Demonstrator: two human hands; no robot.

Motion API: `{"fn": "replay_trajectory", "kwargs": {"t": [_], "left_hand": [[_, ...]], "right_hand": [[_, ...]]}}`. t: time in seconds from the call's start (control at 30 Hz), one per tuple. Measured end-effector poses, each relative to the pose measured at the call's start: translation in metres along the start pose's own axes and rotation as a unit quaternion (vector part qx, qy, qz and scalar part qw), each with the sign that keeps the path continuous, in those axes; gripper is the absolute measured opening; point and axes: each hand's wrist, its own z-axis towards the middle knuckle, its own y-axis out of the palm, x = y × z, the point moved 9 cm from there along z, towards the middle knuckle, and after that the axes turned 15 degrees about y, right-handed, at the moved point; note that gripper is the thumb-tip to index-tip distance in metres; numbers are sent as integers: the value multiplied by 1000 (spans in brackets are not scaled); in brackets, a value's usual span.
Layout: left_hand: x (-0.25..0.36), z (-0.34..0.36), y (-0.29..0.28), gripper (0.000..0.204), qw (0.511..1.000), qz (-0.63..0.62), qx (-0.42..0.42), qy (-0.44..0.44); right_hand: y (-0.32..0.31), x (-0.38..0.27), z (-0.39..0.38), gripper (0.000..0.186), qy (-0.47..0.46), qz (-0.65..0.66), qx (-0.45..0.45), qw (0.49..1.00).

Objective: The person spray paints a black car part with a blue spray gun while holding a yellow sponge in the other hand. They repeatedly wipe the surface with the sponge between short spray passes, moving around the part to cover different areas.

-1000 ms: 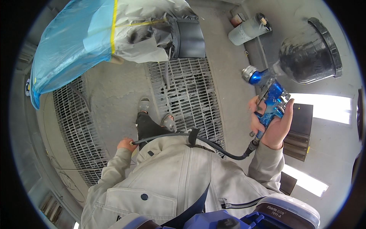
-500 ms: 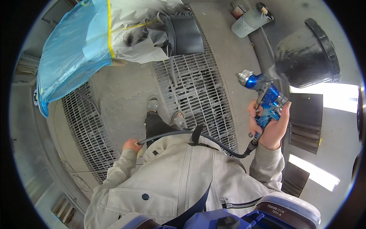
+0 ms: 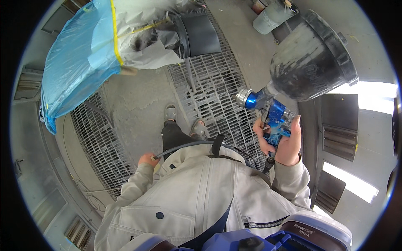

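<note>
My right hand (image 3: 285, 146) is wrapped round a blue and silver spray gun (image 3: 272, 115), its nozzle pointing left and a large dark, scuffed cup (image 3: 314, 58) on top. A grey hose (image 3: 184, 145) curves across my waist, passing beside a black strap. My left hand (image 3: 146, 159), low at my left side, is closed on that hose. Below me are my feet (image 3: 171, 113) in grey sandals. My beige jacket and the blue and white mask fill the lower middle of the view.
Ahead stands an object covered in blue plastic (image 3: 75, 54) and pale masking paper (image 3: 142, 54), with a dark panel (image 3: 201, 35). Metal floor grates (image 3: 213, 100) lie either side of my feet. Grey buckets (image 3: 266, 23) sit at the back right; wall lights (image 3: 349, 180) line the right.
My right hand has moved left with the spray gun, and the cup now shows larger and further left. The room has shifted slightly in view. My left hand still grips the hose.
</note>
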Motion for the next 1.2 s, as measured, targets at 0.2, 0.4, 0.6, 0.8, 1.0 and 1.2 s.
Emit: {"fn": "replay_trajectory", "kwargs": {"t": [0.2, 0.4, 0.6, 0.8, 1.0, 1.2], "left_hand": [[-9, -10, 11, 40, 999, -30, -14, -31], [-7, -5, 5, 41, 1000, -1, 0, -1], [-11, -1, -2, 39, 1000, -4, 9, -12], [-10, 0, -4, 41, 1000, -5, -11, -20], [-1, 0, -16, 43, 1000, 0, 4, 18], [11, 13, -27, 43, 1000, -22, 6, 15]], "right_hand": [[3, 7, 6, 95, 9, 12, -49, 999], [-5, 12, 15, 93, -23, -32, -4, 999], [-17, 30, 14, 89, -58, -10, 133, 989], [-12, 37, 24, 88, -29, 21, -38, 999], [-58, 14, 7, 76, -93, 81, 113, 986], [-61, 4, -7, 69, -116, 101, 168, 974]]}}
